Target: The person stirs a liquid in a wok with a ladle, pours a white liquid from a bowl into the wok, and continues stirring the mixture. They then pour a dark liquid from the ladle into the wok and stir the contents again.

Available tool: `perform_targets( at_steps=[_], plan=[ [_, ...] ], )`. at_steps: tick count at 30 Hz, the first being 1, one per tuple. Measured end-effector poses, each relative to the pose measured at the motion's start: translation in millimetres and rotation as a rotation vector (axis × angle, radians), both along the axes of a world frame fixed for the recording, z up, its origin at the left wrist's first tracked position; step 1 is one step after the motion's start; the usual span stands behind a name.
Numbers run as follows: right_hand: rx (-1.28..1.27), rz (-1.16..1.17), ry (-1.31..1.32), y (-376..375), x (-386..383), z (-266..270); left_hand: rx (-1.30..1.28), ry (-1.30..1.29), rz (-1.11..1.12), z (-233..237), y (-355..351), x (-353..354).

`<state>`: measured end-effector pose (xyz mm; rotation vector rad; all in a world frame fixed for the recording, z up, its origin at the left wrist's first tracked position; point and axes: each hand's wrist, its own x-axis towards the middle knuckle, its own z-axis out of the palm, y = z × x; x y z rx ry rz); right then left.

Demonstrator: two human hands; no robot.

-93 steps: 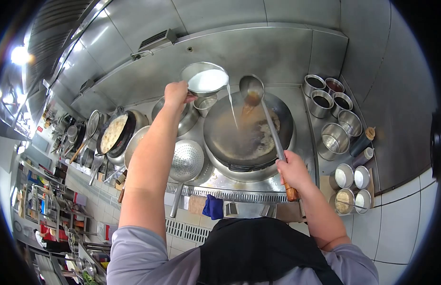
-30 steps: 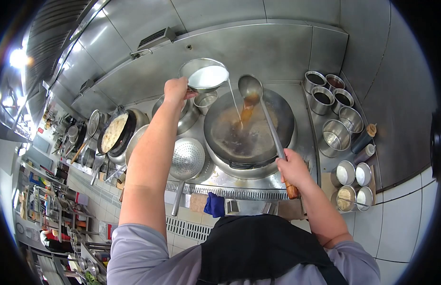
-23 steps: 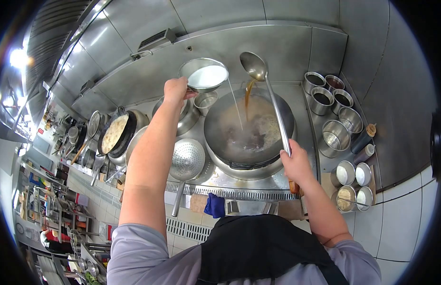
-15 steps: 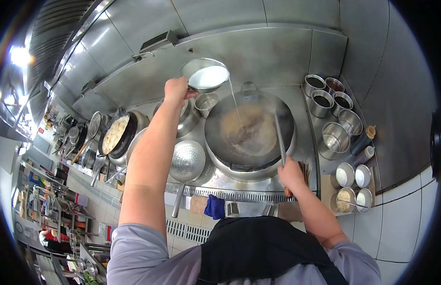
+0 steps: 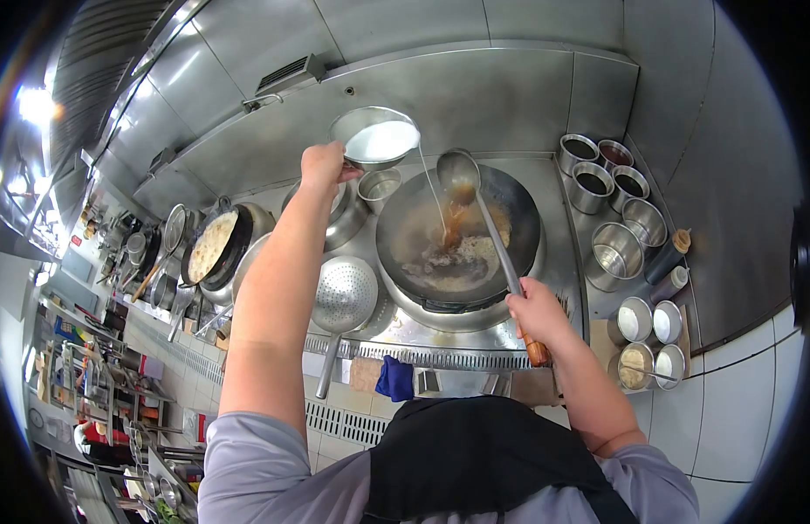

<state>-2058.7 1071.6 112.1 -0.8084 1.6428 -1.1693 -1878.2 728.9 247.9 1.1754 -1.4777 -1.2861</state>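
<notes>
Your left hand (image 5: 325, 166) is closed on the near left rim of the bowl (image 5: 357, 125); some fingers seem tucked beneath, though the exact grip can't be told. The bowl hangs tilted above the wok's far left edge, white liquid (image 5: 383, 141) pooled at its lip and running off in a thin stream. It looks thin-walled and stiff, likely light itself but weighted by its load; the rim where you have it is a sensible hold, slippery if wet.

Your right hand (image 5: 541, 313) is wrapped around the ladle (image 5: 497, 236) just above its wooden end. The ladle should feel rigid and scoop-heavy; the wood is probably the coolest place to hold.

Your left arm reaches forward, nearly straight; your right is bent at the elbow, its forearm slanting inward. The scoop is tipped over the wok (image 5: 522, 218), spilling brown liquid. Left of that lies the skimmer (image 5: 345, 293); tubs (image 5: 634, 321) stand at right.
</notes>
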Motion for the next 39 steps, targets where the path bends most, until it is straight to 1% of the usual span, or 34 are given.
perform_targets(
  at_steps=[1,4,5,7,8,10,11,13,15,17,19,20,21,23,24,26,27,29,30,32,33,35,36,38,39],
  plan=[
    [-0.018,-0.009,0.142,2.2,2.8,8.9,-0.001,0.001,0.0,-0.1,-0.1,-0.1],
    [-0.065,-0.072,0.217,8.4,9.9,27.7,-0.002,0.009,-0.008,-0.5,-1.1,0.1],
    [-0.064,-0.071,0.217,7.8,8.7,21.5,-0.003,0.012,-0.012,-0.5,-1.8,-0.2],
    [-0.138,-0.144,0.433,2.7,0.7,-5.1,-0.003,0.015,-0.016,-0.4,-1.9,-0.5],
    [-0.137,-0.145,0.433,-0.1,-6.2,-17.1,-0.003,0.025,-0.018,0.4,-1.4,-0.8],
    [-0.105,-0.182,0.782,-6.4,-17.6,-37.6,-0.005,0.035,-0.021,1.7,-0.4,-1.8],
    [-0.106,-0.183,0.783,-9.2,-17.1,-42.3,-0.01,0.034,-0.014,2.4,-0.3,-2.4],
    [0.171,-0.185,0.793,-10.5,-13.6,-52.4,-0.013,0.035,-0.006,2.5,0.4,-3.8],
    [0.124,-0.145,0.807,-6.4,-10.0,-84.7,-0.014,0.053,-0.013,2.5,-0.1,-3.7],
    [0.085,-0.106,0.814,-3.2,-5.5,-92.2,-0.01,0.052,-0.015,1.0,-3.2,-2.0],
    [0.115,-0.054,-0.191,1.0,1.3,-76.9,-0.005,0.051,-0.026,-0.2,-2.9,-3.6],
    [0.037,-0.069,-0.434,2.6,0.3,-65.4,-0.004,0.028,-0.027,0.5,-1.9,-3.8],
    [0.035,-0.072,-0.436,2.1,-0.3,-57.5,-0.005,0.006,-0.027,1.6,-1.8,-4.1],
    [0.038,-0.052,-0.556,1.1,-0.7,-46.6,-0.005,0.015,-0.028,0.7,-0.4,-4.7],
    [0.038,-0.053,-0.555,0.8,-1.6,-43.5,-0.003,0.028,-0.026,0.1,-0.1,-5.2],
    [0.041,-0.018,-0.339,-0.6,-3.2,-37.4,-0.005,0.04,-0.021,-1.4,0.0,-5.6],
    [0.044,-0.014,-0.339,-0.7,-3.1,-29.7,-0.005,0.047,-0.018,-2.8,0.1,-4.3],
    [-0.002,-0.02,-0.132,1.6,-0.9,-8.5,-0.001,0.044,-0.02,-3.9,-0.8,-3.2],
    [-0.002,-0.02,-0.131,3.5,1.1,-0.8,0.0,0.041,-0.025,-3.3,-1.1,-3.4],
    [-0.026,-0.042,0.101,5.0,5.2,12.3,-0.003,0.04,-0.023,-2.7,-1.0,-3.3],
    [-0.027,-0.04,0.102,5.9,7.8,16.2,-0.004,0.036,-0.022,-2.5,-0.3,-3.3],
    [-0.131,-0.133,0.3,8.2,12.1,19.8,-0.008,0.049,-0.007,-2.1,0.8,-4.8],
    [-0.131,-0.131,0.3,7.3,10.4,20.2,-0.011,0.062,0.008,-2.4,0.5,-5.0],
    [-0.19,-0.171,0.579,5.3,1.8,21.2,-0.013,0.063,-0.005,-2.6,-2.7,-4.0],
    [-0.189,-0.172,0.579,3.2,-4.3,17.6,-0.016,0.066,-0.018,-2.6,-3.8,-3.9]
  ],
)
